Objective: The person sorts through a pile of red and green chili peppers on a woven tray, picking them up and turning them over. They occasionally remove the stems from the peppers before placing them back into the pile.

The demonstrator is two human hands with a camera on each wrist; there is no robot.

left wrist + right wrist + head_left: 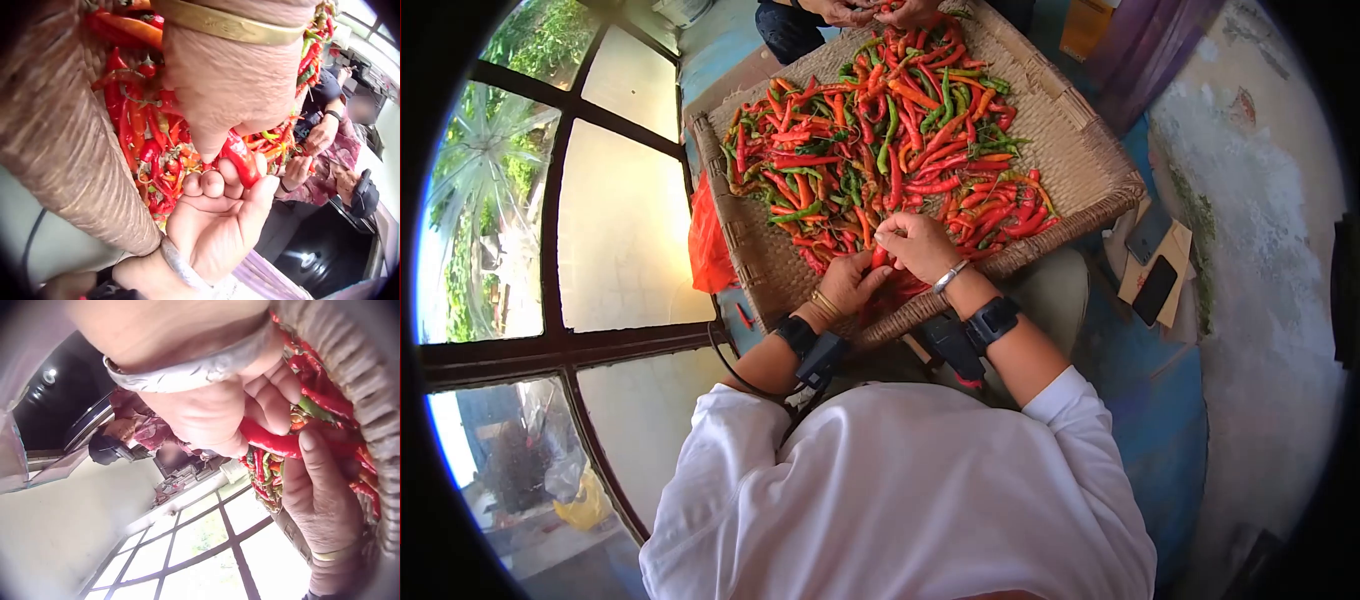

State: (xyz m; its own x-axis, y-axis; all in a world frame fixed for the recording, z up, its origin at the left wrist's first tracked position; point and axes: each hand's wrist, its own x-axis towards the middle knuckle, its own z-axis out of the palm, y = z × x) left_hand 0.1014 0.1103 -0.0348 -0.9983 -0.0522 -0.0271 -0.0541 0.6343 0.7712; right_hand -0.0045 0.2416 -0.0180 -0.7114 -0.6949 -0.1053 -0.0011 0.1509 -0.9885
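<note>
One red chili pepper (240,159) is held between my two hands, over the near edge of a woven tray (1090,170). My left hand (850,283), with a gold bangle, grips its body; the thumb lies along the pepper in the right wrist view. With thumb and curled fingers, my right hand (920,247), wearing a silver bangle, pinches the other end of the pepper (275,442). Around and beyond both hands spreads a heap of red, orange and green chili peppers (890,140). Part of the held pepper is hidden by the fingers.
Across the tray, another person's hands (870,10) work over the heap's far edge. The tray's thick woven rim (94,156) runs close beside my hands. A red plastic bag (708,240) hangs at the left near the window. Dark phones (1155,290) lie on cardboard at the right.
</note>
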